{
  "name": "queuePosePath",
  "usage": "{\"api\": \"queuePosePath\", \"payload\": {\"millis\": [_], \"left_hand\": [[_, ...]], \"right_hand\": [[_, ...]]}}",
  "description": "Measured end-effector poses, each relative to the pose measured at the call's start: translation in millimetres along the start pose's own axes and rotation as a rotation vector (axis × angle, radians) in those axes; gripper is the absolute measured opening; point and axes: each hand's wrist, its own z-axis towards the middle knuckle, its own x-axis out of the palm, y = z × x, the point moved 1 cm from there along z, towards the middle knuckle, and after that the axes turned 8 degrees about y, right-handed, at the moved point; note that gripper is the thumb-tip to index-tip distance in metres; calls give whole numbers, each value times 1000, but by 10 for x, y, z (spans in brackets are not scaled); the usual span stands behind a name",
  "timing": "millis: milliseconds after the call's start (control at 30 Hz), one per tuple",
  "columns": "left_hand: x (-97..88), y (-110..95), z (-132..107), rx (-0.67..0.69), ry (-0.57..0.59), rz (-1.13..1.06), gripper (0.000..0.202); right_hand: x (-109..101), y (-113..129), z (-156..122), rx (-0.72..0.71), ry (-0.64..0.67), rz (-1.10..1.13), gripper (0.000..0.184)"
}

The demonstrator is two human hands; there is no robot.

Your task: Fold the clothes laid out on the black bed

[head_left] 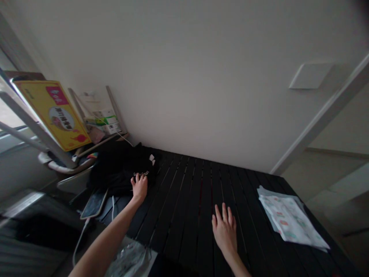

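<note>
My left hand (139, 186) reaches forward to a heap of black cloth (121, 169) at the far left of a dark slatted table (187, 200). Its fingers are curled on the cloth's edge, beside a small light-edged trim. My right hand (225, 229) lies flat on the slats near the front middle, fingers stretched and slightly apart, holding nothing.
A folded printed cloth (288, 219) lies at the right of the table. A phone (93, 204) with a white cable sits left of the black cloth. A yellow box (56, 113) and small cartons (105, 121) stand on a rack at the left. A crinkled plastic bag (131, 261) lies near the front edge.
</note>
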Motion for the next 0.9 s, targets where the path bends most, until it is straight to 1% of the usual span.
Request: {"api": "queuePosePath", "payload": {"millis": [67,167,233,300,333,433,500,567,633,700,767,800,867,900], "left_hand": [[22,-113,-56,20,1,-40,36],[19,-383,-190,90,30,-131,30],[-31,-597,-285,141,63,-206,27],[-122,-823,-351,190,88,-279,26],[-176,-935,-364,211,99,-358,25],[-322,-1220,-291,230,129,-693,20],[-369,-1344,-169,205,156,-836,15],[-375,-1410,-51,175,173,-838,12],[-359,-1433,-6,141,169,-832,29],[-335,-1443,-78,135,138,-778,44],[-290,-1468,-271,197,139,-671,45],[-254,-1492,-402,256,170,-603,43],[-155,-1558,-693,403,290,-476,44],[-96,-1596,-834,470,355,-419,50]], "right_hand": [[-8,8,1,3,-2,8,55],[-19,6,-1,7,-10,27,56],[-28,-2,-7,9,-24,37,57],[-35,-10,-15,8,-51,43,58],[-37,-13,-18,9,-65,47,58],[-34,-15,-22,42,-93,64,61],[-29,-14,-20,75,-97,76,61],[-33,-13,-18,89,-112,93,61],[-49,-13,-19,85,-145,121,60],[-76,-12,-20,69,-176,148,58],[-105,-4,-21,37,-179,153,54],[-118,2,-21,21,-168,147,52],[-135,15,-22,2,-141,129,50],[-140,20,-22,4,-131,121,49]]}}
